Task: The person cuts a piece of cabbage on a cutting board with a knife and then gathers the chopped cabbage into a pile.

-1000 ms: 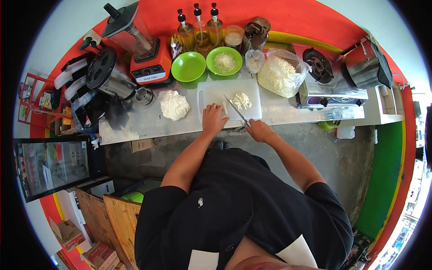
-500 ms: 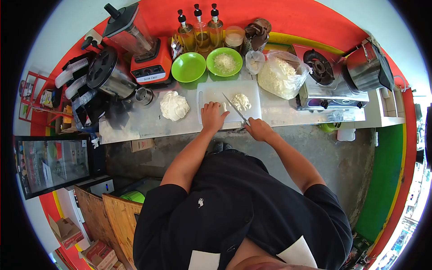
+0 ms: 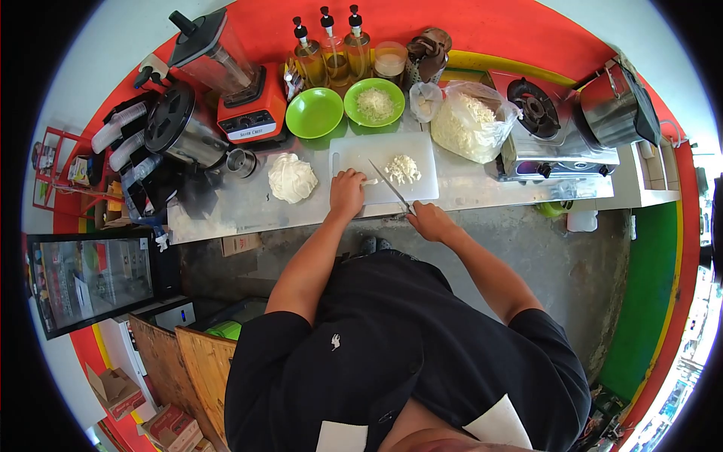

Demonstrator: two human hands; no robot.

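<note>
A knife (image 3: 390, 184) is in my right hand (image 3: 433, 221), its blade slanting up and left over the white cutting board (image 3: 380, 147). My left hand (image 3: 347, 193) rests at the board's left front part, fingers closed on a small pale strip of food (image 3: 370, 181) that sticks out towards the blade. Right of the blade lies a small heap of chopped white pieces (image 3: 403, 169). A white layered mound of food (image 3: 292, 178) sits on the metal counter left of the board.
Behind the board stand an empty green bowl (image 3: 305, 124) and a green bowl with pale shreds (image 3: 398, 108). A plastic bag of white pieces (image 3: 471, 135) lies to the right, before the gas stove (image 3: 557, 158). A red blender (image 3: 248, 124) and pump bottles (image 3: 335, 64) line the wall.
My left hand has shifted a little left and down, and the pale strip now shows more plainly at its fingertips. The knife has moved slightly left, still in my right hand.
</note>
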